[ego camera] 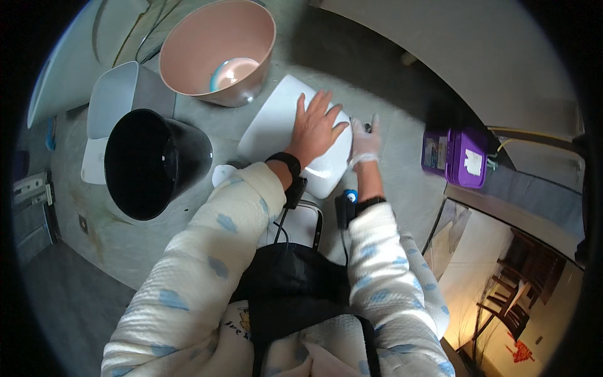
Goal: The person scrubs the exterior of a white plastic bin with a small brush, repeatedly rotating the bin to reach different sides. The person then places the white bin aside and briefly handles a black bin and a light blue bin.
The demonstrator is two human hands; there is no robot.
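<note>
A smooth white plastic piece with rounded corners point(271, 110), perhaps a bin or lid, lies on the grey floor before me. My left hand point(316, 123), bare, rests flat on its upper face with the fingers spread. Against the piece's right edge is my right hand point(365, 141), in a thin translucent glove. A small dark item point(367, 127) shows at its fingers; whether the hand grips this or the edge is unclear. Black bands circle both wrists.
A pink bin point(207, 37) stands ahead, a black bin point(193, 151) and a grey-white bin point(153, 92) at left. At right is a purple tub point(466, 160). A white, dark-rimmed object point(294, 226) lies near my apron. A cabinet-like white surface spans the upper right.
</note>
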